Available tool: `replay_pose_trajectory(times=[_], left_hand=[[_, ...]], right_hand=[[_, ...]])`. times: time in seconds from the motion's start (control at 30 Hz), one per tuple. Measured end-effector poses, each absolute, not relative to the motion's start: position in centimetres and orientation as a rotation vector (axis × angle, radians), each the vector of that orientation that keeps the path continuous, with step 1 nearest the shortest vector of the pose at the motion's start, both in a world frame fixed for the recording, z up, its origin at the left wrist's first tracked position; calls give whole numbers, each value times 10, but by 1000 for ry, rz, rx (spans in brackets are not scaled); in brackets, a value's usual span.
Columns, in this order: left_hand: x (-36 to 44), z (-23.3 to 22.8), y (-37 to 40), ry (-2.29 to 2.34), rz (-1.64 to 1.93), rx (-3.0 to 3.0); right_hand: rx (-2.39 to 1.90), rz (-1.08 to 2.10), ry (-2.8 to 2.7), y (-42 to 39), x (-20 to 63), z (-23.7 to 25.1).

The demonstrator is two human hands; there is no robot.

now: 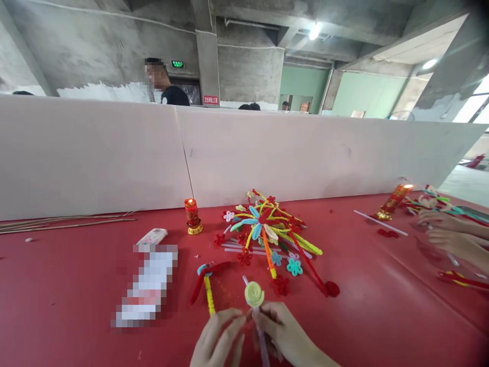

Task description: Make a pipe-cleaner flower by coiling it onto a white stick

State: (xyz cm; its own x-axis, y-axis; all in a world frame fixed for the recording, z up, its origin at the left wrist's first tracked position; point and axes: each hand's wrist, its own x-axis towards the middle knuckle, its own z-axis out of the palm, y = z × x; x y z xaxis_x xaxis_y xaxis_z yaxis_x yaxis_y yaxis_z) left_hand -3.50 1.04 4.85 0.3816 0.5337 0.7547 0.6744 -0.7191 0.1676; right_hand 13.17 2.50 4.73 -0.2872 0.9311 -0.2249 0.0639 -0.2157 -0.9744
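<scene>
A pale yellow fuzzy spiral [253, 294], apparently coiled pipe cleaner, is upright between my hands. Below it runs a translucent stick [263, 347], like a glue stick, and a clear tip shows behind the coil. My right hand [282, 330] is closed around the stick just beneath the spiral. From the other side, my left hand [219, 337] has its fingers bent and pinched near the spiral's base; what they grip is hidden. Beyond my left hand lies a yellow pipe-cleaner stem [209, 295] with a red and blue top.
A pile of pipe-cleaner flowers [263, 229] lies ahead over several clear sticks. A lit red candle [193, 216] stands left of it, another candle [396, 201] to the right. A co-worker's hands [451, 234] are at far right. A white partition [267, 153] borders the red table.
</scene>
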Motion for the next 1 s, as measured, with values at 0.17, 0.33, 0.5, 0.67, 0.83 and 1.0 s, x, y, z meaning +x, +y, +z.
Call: replay_pose_trajectory(times=[0.17,0.33,0.5,0.67,0.83,1.0], left_hand=[[-33,45,13,-1477,-1370,-2408],[-25,51,10,-1525,-1469,-2467],[-24,50,9,-1563,-1571,-2530],[-22,45,9,-1863,-1739,-2594],[-18,48,14,-2243,-2279,-2450],[-17,59,20,-2369,-2713,-2177]], right_hand=[[-1238,1610,-1415,12,120,56],[-1152,1511,-1566,7,118,60],[-1251,1429,-1693,8,117,55],[-1323,1348,-1758,9,116,51],[-1320,1288,-1713,12,119,53],[-1208,1282,-1750,11,120,54]])
